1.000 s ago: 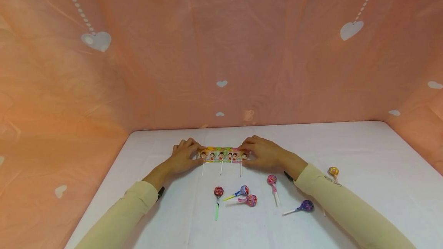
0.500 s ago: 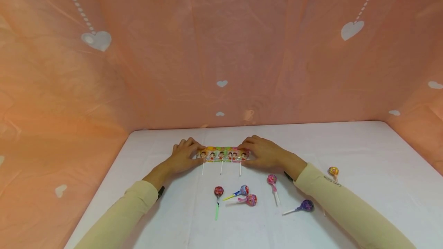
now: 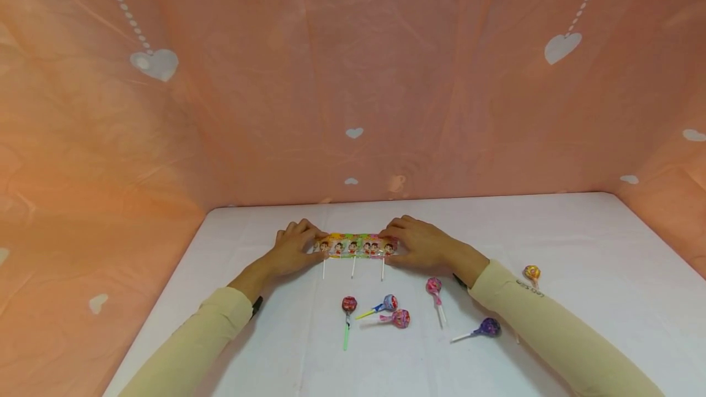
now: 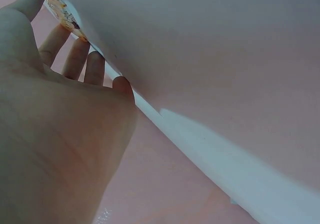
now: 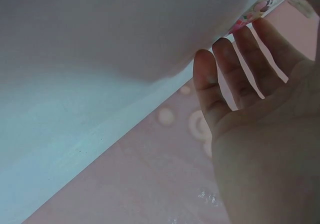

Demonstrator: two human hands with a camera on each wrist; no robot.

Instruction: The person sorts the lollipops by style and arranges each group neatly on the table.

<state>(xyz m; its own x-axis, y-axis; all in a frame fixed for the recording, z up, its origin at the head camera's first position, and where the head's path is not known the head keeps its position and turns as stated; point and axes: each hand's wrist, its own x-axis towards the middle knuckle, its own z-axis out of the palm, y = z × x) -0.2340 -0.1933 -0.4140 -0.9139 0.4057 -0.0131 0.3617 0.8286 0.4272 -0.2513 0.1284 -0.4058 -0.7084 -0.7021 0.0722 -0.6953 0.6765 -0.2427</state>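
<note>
In the head view, a row of flat lollipops [image 3: 353, 246] in shiny wrappers printed with cartoon figures lies across the back middle of the white table. Three white sticks point toward the front. My left hand [image 3: 293, 249] holds the row's left end between thumb and fingers, and my right hand [image 3: 420, 244] grips the right end the same way, partly covering the wrappers there. The left wrist view shows an orange-printed wrapper [image 4: 67, 15] at the fingertips. Over in the right wrist view, a pink floral-looking wrapper [image 5: 262, 6] sits against the other hand's fingers.
Nearer the front lie a red lollipop [image 3: 349, 305] with a green stick, a blue one [image 3: 389, 303], two pink ones [image 3: 401, 318] [image 3: 434, 287] and a purple one [image 3: 489, 327]. A yellow lollipop [image 3: 532, 272] lies beyond the right sleeve [image 3: 551, 317]. Peach cloth [image 3: 353, 78] hangs behind the table.
</note>
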